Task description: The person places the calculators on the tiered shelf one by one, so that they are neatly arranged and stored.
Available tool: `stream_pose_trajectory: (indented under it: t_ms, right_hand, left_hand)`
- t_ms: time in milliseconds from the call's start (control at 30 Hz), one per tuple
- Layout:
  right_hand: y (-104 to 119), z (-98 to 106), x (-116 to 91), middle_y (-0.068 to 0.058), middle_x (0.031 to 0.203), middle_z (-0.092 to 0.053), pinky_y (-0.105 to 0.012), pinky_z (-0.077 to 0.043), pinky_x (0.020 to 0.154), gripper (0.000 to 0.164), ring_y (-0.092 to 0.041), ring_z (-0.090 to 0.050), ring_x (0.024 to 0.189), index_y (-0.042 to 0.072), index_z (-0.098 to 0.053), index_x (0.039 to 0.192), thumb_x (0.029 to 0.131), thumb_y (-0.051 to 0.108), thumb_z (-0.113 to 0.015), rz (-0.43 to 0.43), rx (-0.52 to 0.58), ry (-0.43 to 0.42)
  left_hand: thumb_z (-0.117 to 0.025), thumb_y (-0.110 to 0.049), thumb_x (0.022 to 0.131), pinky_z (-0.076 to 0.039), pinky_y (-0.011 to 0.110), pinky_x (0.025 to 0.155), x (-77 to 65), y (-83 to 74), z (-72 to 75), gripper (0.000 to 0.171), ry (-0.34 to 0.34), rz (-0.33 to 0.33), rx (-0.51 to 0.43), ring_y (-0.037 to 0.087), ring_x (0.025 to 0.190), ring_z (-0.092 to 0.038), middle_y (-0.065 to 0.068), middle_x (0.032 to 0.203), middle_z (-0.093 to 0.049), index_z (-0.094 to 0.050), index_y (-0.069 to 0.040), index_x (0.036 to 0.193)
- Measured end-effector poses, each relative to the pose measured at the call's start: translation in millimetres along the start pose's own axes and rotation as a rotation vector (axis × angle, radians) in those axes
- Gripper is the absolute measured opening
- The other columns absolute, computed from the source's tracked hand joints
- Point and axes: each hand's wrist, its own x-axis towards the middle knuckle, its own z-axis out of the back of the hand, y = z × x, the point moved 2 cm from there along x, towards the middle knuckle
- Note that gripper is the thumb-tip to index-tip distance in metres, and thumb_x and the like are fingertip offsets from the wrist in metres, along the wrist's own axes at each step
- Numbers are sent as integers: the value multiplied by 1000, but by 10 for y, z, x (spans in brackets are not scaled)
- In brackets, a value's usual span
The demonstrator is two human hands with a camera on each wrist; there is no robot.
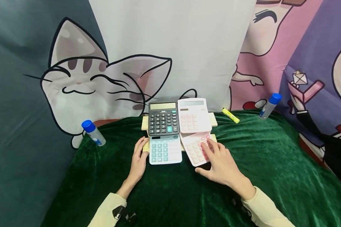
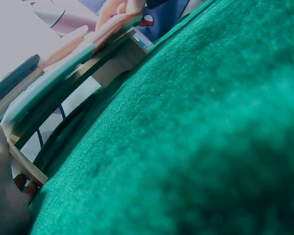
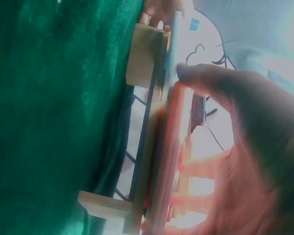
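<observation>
In the head view my right hand (image 1: 223, 162) is over a tilted pink calculator (image 1: 194, 151), fingers bent across its keys and thumb at its near edge. This calculator sits askew on a pale wooden stand (image 1: 213, 119). My left hand (image 1: 137, 159) grips the stand's left end, and its fingertips show past the wooden leg (image 2: 27, 169) in the left wrist view. Beside the tilted calculator lies a light blue calculator (image 1: 164, 151). Behind these two are a black calculator (image 1: 163, 118) and a second, paler pink calculator (image 1: 194, 116).
A blue-capped glue stick (image 1: 93, 132) stands at left, leaning in the view, and another blue-capped glue stick (image 1: 270, 106) at right. A yellow stick (image 1: 230, 115) lies behind the stand's right side. Green velvet cloth (image 1: 170, 195) covers the table before a cartoon-printed curtain (image 1: 170, 37).
</observation>
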Motion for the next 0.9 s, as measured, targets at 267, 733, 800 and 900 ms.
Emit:
stream_pose_trajectory:
  t_ms: [267,733,800,900]
  right_hand:
    - [-63,27,44,-19,148,-42,-47,-44,89,78,-34,-49,108,15,-47,149,84,47,-75,108,2,-31]
    - [-124,-26,130,-14,145,-44,-42,-44,82,75,-30,-50,106,21,-52,145,82,55,-75,119,9,-84]
    - [-132,-21,131,-14,145,-46,-40,-43,82,75,-29,-50,103,21,-53,145,82,55,-75,122,8,-86]
    - [-144,-19,131,-14,144,-47,-40,-42,84,74,-27,-50,101,20,-53,144,82,55,-74,133,8,-85]
  left_hand:
    - [-42,6,97,-17,49,121,-10,-7,11,51,7,11,-16,30,149,-25,15,162,-26,-43,1,148]
    - [-42,5,97,-16,50,121,10,-16,4,52,8,7,-8,31,149,-24,16,162,-25,-43,1,148]
    - [-42,5,97,-17,45,121,8,-18,5,52,10,12,-2,30,149,-25,15,162,-25,-43,1,148]
    - [-44,6,97,-24,27,117,9,-4,12,52,10,22,-7,28,148,-27,15,162,-25,-43,1,148]
